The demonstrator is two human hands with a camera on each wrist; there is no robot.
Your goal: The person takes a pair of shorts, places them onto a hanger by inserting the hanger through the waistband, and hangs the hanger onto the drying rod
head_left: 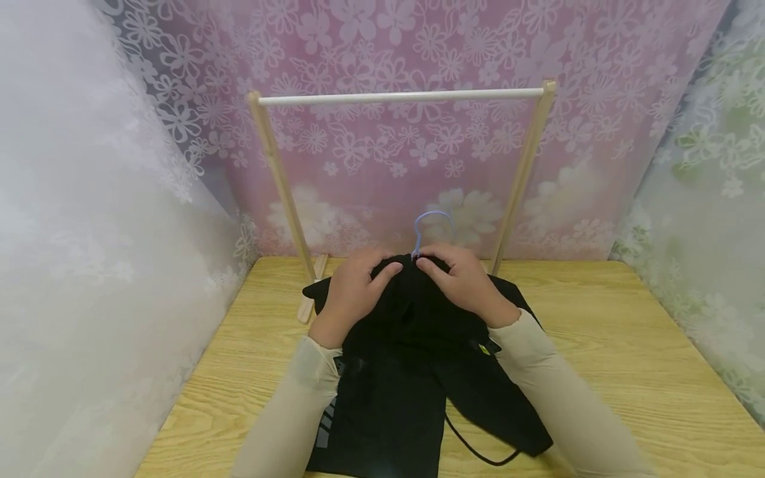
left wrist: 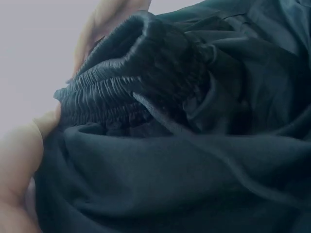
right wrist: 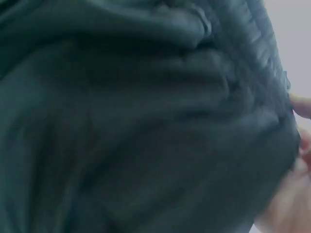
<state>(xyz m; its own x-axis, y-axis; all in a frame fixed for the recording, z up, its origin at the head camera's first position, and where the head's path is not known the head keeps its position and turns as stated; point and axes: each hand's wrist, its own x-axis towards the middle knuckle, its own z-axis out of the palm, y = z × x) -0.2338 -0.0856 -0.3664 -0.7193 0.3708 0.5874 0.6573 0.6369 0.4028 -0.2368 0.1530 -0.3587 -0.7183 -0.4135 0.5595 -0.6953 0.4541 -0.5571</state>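
Note:
Black pants (head_left: 388, 411) with a gathered elastic waistband (left wrist: 104, 94) hang from both hands above the table, legs toward me. My left hand (head_left: 351, 287) pinches the waistband left of centre, thumb on the near side. My right hand (head_left: 465, 282) pinches it just to the right, the two thumbs close together. A light blue hanger (head_left: 416, 234) shows its hook above the waistband between the hands; its lower part is hidden by the cloth. One black drawstring (left wrist: 214, 153) trails across the front in the left wrist view. The right wrist view is mostly blurred dark cloth.
Behind the pants stands a rack with a white crossbar (head_left: 400, 97), wooden posts (head_left: 277, 166) and a wooden foot (head_left: 307, 305) on the left. It rests on a wood-grain table (head_left: 603, 372). Floral curtains (head_left: 382, 159) enclose the back and sides.

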